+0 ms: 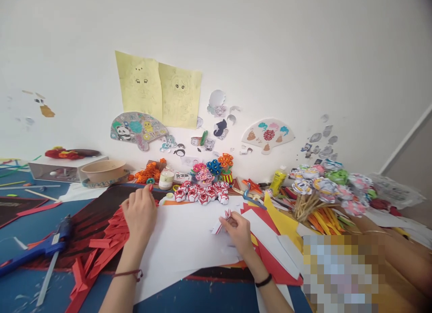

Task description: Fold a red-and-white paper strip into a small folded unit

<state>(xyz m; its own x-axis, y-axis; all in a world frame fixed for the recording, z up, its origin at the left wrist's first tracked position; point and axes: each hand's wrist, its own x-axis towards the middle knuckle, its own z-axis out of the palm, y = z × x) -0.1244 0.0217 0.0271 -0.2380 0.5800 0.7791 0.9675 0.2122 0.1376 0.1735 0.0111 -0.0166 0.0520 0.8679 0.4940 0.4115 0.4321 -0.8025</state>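
Observation:
My right hand (240, 234) pinches a folded red-and-white paper piece (220, 224) between thumb and fingers, above a large white paper sheet (182, 241). Raised at the left edge of that sheet is my left hand (141, 211), its fingers curled closed. A small red spot shows at its fingertips, too small to name. Behind the sheet stand several finished red-and-white folded paper flowers (204, 196) in a cluster. Red folded paper strips (110, 236) lie heaped just left of my left hand.
A blue hot glue gun (50, 245) lies on the left. Paper flowers on sticks (326, 187), a yellow bottle (278, 179) and red card (275, 263) are to the right. A round bowl (104, 170) stands at the back left. Another person's arm (398, 254) reaches in at right.

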